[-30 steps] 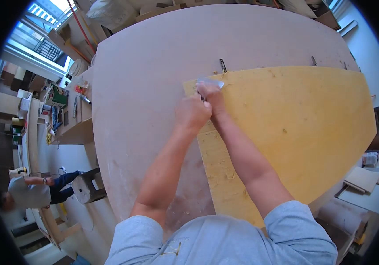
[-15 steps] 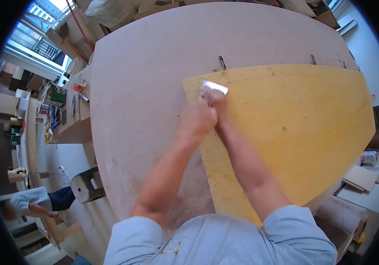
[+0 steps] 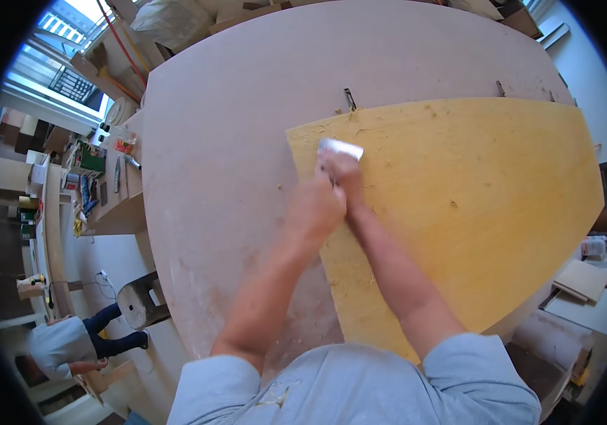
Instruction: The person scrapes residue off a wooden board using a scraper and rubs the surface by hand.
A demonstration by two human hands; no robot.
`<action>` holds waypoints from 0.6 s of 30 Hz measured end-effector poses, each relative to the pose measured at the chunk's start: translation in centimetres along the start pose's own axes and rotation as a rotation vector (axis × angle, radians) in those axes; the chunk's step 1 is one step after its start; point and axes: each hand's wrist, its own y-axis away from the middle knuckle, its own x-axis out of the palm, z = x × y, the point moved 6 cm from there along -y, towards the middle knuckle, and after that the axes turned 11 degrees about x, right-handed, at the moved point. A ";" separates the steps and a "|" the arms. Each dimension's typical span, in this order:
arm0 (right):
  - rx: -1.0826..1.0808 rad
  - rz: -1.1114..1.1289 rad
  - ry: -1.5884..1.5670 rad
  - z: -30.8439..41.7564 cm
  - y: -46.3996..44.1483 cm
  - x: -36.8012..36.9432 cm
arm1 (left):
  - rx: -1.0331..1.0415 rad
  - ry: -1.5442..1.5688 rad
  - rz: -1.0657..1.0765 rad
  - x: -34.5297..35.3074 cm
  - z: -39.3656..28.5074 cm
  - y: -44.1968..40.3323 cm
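- Yellow board [image 3: 488,170] lies on a broad pale surface [image 3: 225,142].
- Over the board's near-left part, the left hand [image 3: 315,205] and right hand [image 3: 344,173] grip a flat metal scraper [image 3: 344,148].
- Far left of the board, a person [image 3: 66,347] is beside a stool [image 3: 135,303].

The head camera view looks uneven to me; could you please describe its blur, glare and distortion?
Head view: fisheye curvature with black corners; left hand and right hand motion-blurred; white glare on the flat metal tool; window bluish and very bright; yellow board comparatively sharp.
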 end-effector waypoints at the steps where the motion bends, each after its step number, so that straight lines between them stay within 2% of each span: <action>1: -0.017 -0.032 -0.012 1.5 1.9 -0.8 | -0.029 -0.014 0.008 0.1 0.0 0.6; 5: -0.015 -0.048 -0.063 0.4 -0.1 -0.2 | -0.089 -0.045 -0.015 0.4 0.0 0.4; 6: -0.068 -0.055 -0.060 0.2 -2.4 -0.1 | -0.085 -0.028 -0.018 -0.2 0.1 -2.5; 9: 0.039 0.163 0.034 -1.9 -7.0 1.7 | -0.045 -0.034 -0.043 -2.1 -0.7 -6.6; 11: -0.027 0.065 -0.026 -1.5 -5.9 1.3 | -0.031 -0.027 -0.055 -2.0 -0.5 -6.0; 13: -0.084 -0.084 -0.035 -0.2 -1.7 0.8 | -0.018 0.000 -0.065 -0.9 -0.1 -2.0; 15: -0.091 -0.069 -0.023 1.0 2.7 0.5 | -0.035 -0.072 -0.018 0.2 0.1 2.6; 18: -0.071 -0.048 -0.044 1.7 1.8 0.5 | -0.013 -0.099 -0.032 -0.1 0.4 1.6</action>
